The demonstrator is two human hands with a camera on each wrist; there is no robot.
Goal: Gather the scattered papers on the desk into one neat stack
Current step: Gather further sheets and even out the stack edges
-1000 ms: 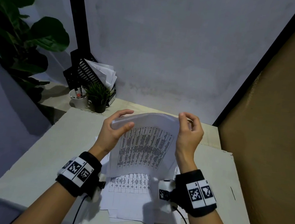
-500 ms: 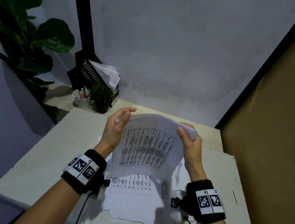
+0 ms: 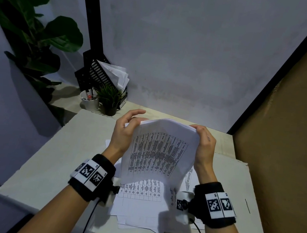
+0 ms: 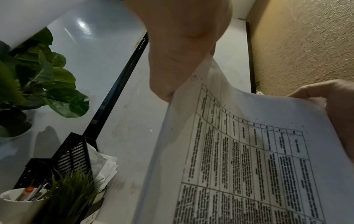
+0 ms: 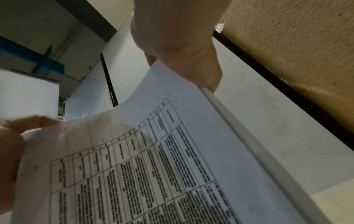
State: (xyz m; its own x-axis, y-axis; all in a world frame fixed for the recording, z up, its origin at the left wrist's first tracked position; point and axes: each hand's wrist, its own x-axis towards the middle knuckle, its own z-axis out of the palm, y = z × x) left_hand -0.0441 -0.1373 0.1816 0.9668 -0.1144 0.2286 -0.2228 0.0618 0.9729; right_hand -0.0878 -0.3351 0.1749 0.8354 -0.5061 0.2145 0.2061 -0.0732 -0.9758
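Note:
A bundle of white papers (image 3: 161, 151) printed with a table stands upright over the desk, its top bowed. My left hand (image 3: 126, 128) grips its upper left edge, thumb in front and fingers curled behind. My right hand (image 3: 204, 141) grips the upper right edge the same way. The left wrist view shows the printed papers (image 4: 249, 151) under my left hand (image 4: 182, 50). In the right wrist view my right hand (image 5: 184, 50) pinches the thick paper edge (image 5: 239, 128). More loose sheets (image 3: 139, 201) lie flat on the desk below, partly fanned out.
The pale desk (image 3: 51, 162) ends at a grey wall behind and a tan wall (image 3: 288, 151) on the right. At the back left stand a black paper rack (image 3: 100, 74), a white pen cup (image 3: 89, 101) and a small potted plant (image 3: 110, 100). A big leafy plant (image 3: 30, 31) is beyond.
Both hands have shifted their hold on the bundle's top corners; the right hand slid down onto the right edge. The bundle stays upright over the loose sheets.

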